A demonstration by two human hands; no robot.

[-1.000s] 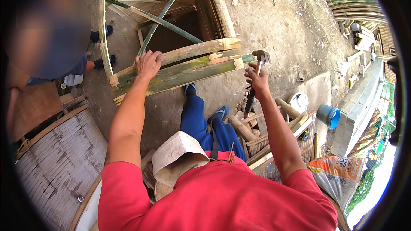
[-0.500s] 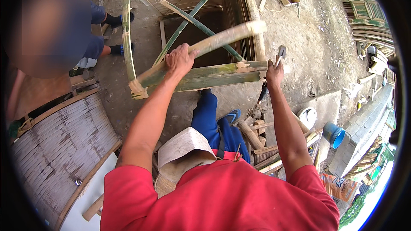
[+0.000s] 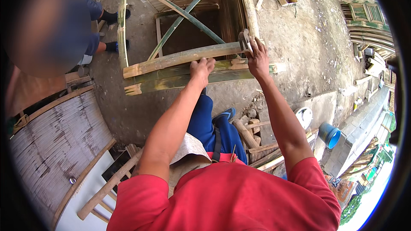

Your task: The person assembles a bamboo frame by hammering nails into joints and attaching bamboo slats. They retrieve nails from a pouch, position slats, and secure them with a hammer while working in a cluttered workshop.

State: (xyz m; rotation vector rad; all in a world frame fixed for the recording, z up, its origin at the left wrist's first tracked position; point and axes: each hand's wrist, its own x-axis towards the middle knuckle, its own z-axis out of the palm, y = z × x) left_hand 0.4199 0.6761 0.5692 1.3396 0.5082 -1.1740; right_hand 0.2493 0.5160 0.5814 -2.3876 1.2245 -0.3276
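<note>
Count: 2 hands, 1 hammer, 1 bamboo frame (image 3: 122, 34) w/ 2 green slats (image 3: 185, 14) crossed in an X, 1 thick pale bamboo pole (image 3: 165, 61). Pole lies across the frame's near side, L end at the near-L corner, R end close to the frame's R post; at least 2 green rails (image 3: 167, 83) run just below it.

R hand (image 3: 259, 60): clenched round the hammer (image 3: 245, 40), whose head overlaps the pole's R end in view (contact: can't tell; most of the handle is hidden). L hand (image 3: 202, 72): half open, fingers bent, at the pole's near edge approx. mid-length; gripping or just resting, can't tell.

Further off: 1 blue bucket (image 3: 329, 135) & 1 white round lid (image 3: 303, 117) to the R, 1 co-worker (image 3: 95, 7) to the L.
</note>
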